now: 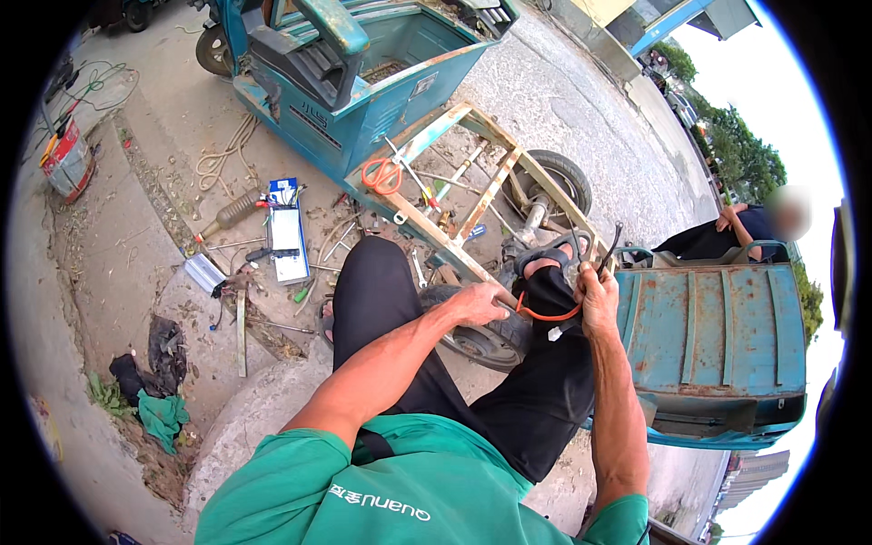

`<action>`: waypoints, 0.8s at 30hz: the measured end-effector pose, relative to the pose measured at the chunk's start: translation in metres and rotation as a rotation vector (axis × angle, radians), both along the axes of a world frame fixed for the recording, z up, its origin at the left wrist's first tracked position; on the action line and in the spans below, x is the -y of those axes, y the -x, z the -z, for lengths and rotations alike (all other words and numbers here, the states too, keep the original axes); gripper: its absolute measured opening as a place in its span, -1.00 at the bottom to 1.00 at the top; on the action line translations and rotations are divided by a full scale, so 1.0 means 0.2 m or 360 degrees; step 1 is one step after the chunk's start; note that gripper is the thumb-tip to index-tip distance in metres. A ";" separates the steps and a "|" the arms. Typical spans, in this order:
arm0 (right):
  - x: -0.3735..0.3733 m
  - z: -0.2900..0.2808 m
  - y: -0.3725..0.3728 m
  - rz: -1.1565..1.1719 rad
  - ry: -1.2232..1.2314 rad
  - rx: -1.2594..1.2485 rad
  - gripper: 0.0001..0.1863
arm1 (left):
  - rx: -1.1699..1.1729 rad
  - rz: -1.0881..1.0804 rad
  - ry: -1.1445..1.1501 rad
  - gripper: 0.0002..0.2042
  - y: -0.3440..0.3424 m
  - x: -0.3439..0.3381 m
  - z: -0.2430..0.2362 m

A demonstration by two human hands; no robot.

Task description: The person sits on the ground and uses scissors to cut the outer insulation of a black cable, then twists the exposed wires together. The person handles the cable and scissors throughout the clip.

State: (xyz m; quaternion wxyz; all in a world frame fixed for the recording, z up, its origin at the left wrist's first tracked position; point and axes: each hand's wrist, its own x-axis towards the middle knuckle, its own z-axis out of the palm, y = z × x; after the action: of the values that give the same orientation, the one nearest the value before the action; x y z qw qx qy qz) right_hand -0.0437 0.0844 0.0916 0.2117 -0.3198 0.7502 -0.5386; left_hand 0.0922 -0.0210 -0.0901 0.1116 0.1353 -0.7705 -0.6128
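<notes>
Right hand [595, 300]: fingers clamped on an orange cable [549, 317]. Left hand [477, 305] curled at its other end — we cannot tell its grip. Cable bows between; white connector [554, 333] just below. Beyond, rusty frame [490, 194]. We judge: positioning the cable — next move calls for steady fingers, some slack.

The single fisheye view looks down and forward from the wearer's head, close above the green shirt [409, 468] at the lower edge; the left grip [479, 304] and right grip [598, 300] sit near mid-frame. Farther off, it takes in the blue-green vehicle [363, 127] at top and sky [781, 100] along the right.
</notes>
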 end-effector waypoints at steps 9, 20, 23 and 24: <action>0.36 -0.08 0.01 -0.0023 -0.0247 -0.0400 -0.77 | 0.0094 -0.0567 -0.0210 -0.58 -0.01 0.19 0.05; -0.04 -0.46 0.64 0.0149 -0.0324 -0.0734 -0.67 | 0.0364 -0.0376 -0.0355 -0.57 0.02 0.17 0.06; -0.23 -0.53 0.92 0.0133 -0.0391 -0.0684 -0.68 | 0.0450 -0.0409 -0.0313 -0.60 0.07 0.14 0.09; -0.27 -0.53 0.97 0.0150 -0.0404 -0.0693 -0.68 | 0.0464 -0.0390 -0.0302 -0.60 0.08 0.13 0.10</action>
State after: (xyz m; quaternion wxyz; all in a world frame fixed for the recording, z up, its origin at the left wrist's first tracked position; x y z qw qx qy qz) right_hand -0.2385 0.1388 0.1970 0.0584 -0.3638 0.8538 -0.3677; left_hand 0.0760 -0.0463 -0.1111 0.0593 0.3252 -0.6951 -0.6384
